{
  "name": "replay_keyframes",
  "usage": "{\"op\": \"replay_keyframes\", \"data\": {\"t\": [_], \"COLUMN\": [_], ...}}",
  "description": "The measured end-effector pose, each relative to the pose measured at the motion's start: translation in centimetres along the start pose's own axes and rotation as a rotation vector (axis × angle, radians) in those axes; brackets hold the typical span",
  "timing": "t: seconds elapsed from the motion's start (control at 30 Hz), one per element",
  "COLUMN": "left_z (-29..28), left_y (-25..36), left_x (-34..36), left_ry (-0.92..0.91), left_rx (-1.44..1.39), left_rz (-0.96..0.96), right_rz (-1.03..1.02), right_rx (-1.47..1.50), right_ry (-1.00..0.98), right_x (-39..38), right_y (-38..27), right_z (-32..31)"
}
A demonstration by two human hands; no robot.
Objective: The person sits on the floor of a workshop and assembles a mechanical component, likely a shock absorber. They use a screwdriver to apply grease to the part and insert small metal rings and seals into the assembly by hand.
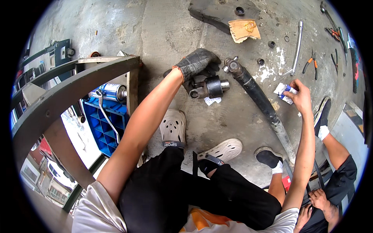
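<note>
My right hand (300, 96), bare, pinches a small blue-and-white box (286, 93) above the floor. My left hand (199, 64) wears a dark grey knit glove with an orange cuff edge. Its fingers are loosely stretched out and apart, just above a black metal yoke joint (213, 87) with a bright round stub; the fingertips are partly hidden. A scrap of white paper (212, 101) lies under the yoke joint. Between my hands a long black drive shaft (258, 95) lies slantwise, its cross-joint end near my left hand.
Pliers with orange handles (312, 66), a long steel bar (298, 46) and small round caps (271, 44) lie on the concrete. Cardboard with grease (244, 30) rests on a dark slab (210, 13). A metal frame (77, 83) and blue bin (101, 124) stand left. Another person (338, 186) sits right.
</note>
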State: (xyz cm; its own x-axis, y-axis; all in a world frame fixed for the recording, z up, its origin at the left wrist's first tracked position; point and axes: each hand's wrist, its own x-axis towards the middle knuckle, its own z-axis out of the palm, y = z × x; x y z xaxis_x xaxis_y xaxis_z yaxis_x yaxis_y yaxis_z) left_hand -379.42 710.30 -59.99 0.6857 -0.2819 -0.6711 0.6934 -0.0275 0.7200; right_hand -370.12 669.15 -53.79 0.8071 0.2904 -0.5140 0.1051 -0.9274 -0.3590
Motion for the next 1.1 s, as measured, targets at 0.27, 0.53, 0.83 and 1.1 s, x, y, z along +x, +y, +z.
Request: {"op": "replay_keyframes", "data": {"t": [0.27, 0.53, 0.83, 1.1], "left_z": [-0.8, -1.5, -2.2, -0.8], "left_y": [0.4, 0.9, 1.7, -0.6], "left_x": [-0.9, -1.8, -2.9, -4.4], "left_ry": [0.069, 0.125, 0.438, 0.356], "left_rx": [-0.351, -0.306, 0.160, 1.245], "left_rz": [-0.125, -0.076, 0.171, 0.327], "right_rz": [-0.005, -0.079, -0.071, -0.076], "right_rx": [0.352, 0.635, 0.429, 0.240], "right_ry": [-0.002, 0.038, 0.021, -0.143], "right_x": [0.4, 2.7, 5.4, 4.7], "right_y": [-3.9, -7.9, -10.7, -8.7], "right_z": [-0.3, -0.3, 1.3, 2.3]}}
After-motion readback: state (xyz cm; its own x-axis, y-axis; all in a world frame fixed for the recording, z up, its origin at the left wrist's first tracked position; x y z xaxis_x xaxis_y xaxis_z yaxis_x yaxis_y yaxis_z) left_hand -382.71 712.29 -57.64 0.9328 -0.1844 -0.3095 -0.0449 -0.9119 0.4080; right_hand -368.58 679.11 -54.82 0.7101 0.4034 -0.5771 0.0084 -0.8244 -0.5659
